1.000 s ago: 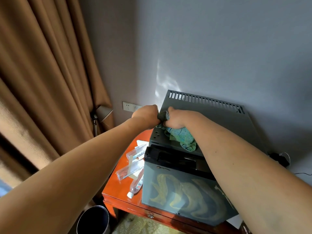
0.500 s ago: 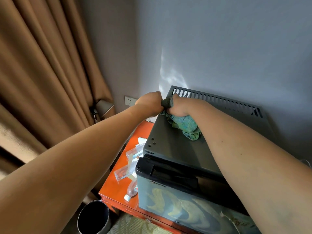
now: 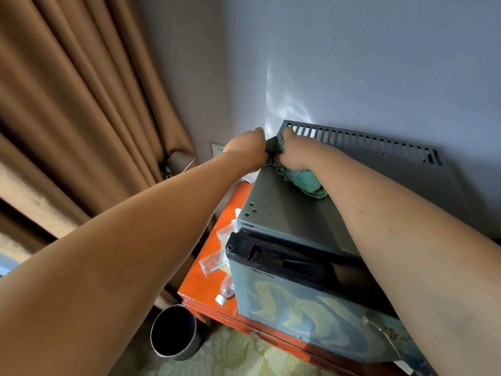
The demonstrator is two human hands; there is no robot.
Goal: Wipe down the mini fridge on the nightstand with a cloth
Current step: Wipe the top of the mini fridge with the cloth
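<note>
Atop one mini fridge, two hands — left hand, right hand — gripping one cloth

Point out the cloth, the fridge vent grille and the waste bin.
cloth (image 3: pixel 306 181): head view, on the teal bunched part trailing on the fridge top.
fridge vent grille (image 3: pixel 360 141): head view, on the slotted strip.
waste bin (image 3: pixel 189 346): head view, on its outer wall.

Both forearms seen bare from 6 and 8 o'clock; no sleeves, watch or rings noted. Left hand and right hand ungloved. Small moles seen on right forearm.
</note>
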